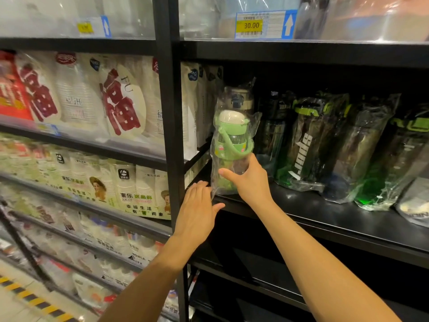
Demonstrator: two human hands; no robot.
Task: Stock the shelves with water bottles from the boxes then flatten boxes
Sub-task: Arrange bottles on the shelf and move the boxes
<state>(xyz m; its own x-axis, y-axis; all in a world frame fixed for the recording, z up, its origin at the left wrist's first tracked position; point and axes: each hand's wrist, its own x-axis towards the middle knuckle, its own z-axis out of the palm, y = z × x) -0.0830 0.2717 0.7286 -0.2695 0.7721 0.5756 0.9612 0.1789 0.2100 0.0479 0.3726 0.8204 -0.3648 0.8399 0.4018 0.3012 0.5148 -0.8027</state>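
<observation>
A green water bottle (pixel 232 135) with a cream lid, wrapped in a clear plastic bag, stands upright at the left end of the black shelf (pixel 325 217). My right hand (pixel 246 177) grips its lower body, thumb in front and fingers round the right side. My left hand (pixel 197 210) is flat with straight fingers just left of the bag's bottom corner, by the shelf edge. Behind the green bottle stands a grey-lidded bottle (pixel 239 98) in its own bag.
Several dark bagged sports bottles (pixel 308 140) with green caps lean along the shelf to the right. A black upright post (pixel 169 112) divides the racks; packs of paper cups (pixel 92 96) fill the left shelves. A price tag (pixel 253 25) reads 30.00 above.
</observation>
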